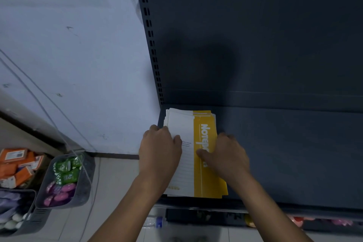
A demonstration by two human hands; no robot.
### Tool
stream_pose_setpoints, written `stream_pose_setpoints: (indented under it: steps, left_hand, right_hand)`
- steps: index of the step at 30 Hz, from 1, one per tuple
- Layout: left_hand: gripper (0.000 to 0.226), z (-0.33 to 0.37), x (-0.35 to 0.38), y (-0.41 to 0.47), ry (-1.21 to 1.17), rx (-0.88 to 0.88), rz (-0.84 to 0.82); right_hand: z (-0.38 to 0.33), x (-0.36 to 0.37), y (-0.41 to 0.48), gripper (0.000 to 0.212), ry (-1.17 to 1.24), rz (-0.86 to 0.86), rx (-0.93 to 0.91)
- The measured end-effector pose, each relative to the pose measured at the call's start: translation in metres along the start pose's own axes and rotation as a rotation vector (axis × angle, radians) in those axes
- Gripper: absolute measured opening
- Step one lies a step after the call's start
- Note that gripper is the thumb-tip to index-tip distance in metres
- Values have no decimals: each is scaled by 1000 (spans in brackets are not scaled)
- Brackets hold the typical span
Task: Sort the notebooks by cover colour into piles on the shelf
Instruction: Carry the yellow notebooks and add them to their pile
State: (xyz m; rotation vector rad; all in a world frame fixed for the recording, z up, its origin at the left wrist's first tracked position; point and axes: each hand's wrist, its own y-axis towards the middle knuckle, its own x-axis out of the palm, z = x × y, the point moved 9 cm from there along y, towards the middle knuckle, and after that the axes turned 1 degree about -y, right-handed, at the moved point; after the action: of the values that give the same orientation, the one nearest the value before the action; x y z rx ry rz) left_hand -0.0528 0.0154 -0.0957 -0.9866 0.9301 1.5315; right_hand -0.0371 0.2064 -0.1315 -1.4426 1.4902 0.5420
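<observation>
A pile of notebooks (193, 175) with white-and-yellow covers lies at the left end of the dark grey shelf (290, 153), against its left upright. The top cover has a yellow band with white lettering. My left hand (160, 151) presses on the pile's left edge, fingers curled over the side. On the pile's right edge rests my right hand (225, 155), thumb on the yellow band. Both hands clasp the pile from either side. No other colour of notebook is in view.
The shelf's back panel (255, 35) rises behind the pile. On the floor at left stand a grey basket (86, 186) of green and pink packets and a box of orange packs (17, 165). A water bottle (155, 222) lies below the shelf edge.
</observation>
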Motion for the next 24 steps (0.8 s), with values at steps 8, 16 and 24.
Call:
stream_pose_setpoints:
  steps: [8, 16, 24]
  left_hand:
    - [38, 7, -8, 0, 72, -17, -29]
    - [40, 30, -8, -7, 514, 96, -88]
    - [29, 15, 8, -5, -76, -57, -239]
  right_hand:
    - [1, 0, 2, 58, -21, -89, 28]
    - [0, 1, 3, 63, -42, -102, 18]
    - [-1, 2, -2, 62, -9, -140, 14]
